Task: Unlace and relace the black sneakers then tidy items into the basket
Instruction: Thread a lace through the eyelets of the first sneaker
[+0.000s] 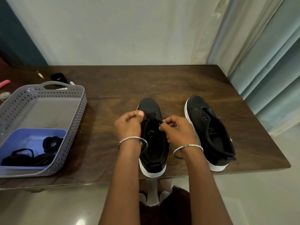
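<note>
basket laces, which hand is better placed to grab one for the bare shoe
Left, probably. The basket sits on the left of the table, nearest the left hand. The right hand would have to cross over. Both hands now pinch the lace on the left shoe; the right shoe has none.
</note>
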The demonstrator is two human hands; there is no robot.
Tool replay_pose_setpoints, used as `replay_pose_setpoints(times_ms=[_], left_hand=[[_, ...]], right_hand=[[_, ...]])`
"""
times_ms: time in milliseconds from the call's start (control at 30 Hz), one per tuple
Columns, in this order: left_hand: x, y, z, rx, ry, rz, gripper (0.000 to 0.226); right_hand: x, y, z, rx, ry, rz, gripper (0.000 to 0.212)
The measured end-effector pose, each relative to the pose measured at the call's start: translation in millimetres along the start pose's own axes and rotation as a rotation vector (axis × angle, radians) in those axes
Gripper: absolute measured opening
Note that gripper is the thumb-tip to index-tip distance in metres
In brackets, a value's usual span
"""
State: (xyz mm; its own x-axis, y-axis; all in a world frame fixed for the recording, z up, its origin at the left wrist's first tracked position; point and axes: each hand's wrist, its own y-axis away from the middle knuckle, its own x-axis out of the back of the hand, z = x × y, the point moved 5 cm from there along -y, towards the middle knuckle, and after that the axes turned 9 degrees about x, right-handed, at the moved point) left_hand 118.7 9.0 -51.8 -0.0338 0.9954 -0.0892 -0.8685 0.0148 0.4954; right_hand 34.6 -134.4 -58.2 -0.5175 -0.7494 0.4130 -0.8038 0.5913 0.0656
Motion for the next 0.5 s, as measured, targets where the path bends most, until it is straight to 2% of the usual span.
replay_pose_setpoints(times_ms=[67,133,200,267,367,433,500], left_hand=[[5,-4,-9,0.232,0.155,-0.01,0.016],[11,-10,-11,0.252,0.117,0.009,0.016],[16,-17,-6,0.08,-0.002,0.056,0.01],[17,-16,8,-0.195,-0.233,0.088,0.017],[0,3,25,-0.516,-0.598,0.032,0.019],[-11,11,23,-0.588,-0.905,0.038,0.019],[-18,16,19,-0.635,-1.104,0.05,0.019]], right_hand=[[0,0,1,-0.001,-0.009,0.001,0.017],[-1,-1,1,-0.001,-0.01,0.002,0.018],[-1,-1,1,-0.001,-0.005,0.003,0.019],[-1,-1,1,-0.003,-0.001,0.002,0.019],[-1,-1,1,0.0,0.007,0.004,0.021],[-1,-2,1,0.003,0.016,0.005,0.023],[-1,-2,1,0.004,0.019,0.004,0.021]])
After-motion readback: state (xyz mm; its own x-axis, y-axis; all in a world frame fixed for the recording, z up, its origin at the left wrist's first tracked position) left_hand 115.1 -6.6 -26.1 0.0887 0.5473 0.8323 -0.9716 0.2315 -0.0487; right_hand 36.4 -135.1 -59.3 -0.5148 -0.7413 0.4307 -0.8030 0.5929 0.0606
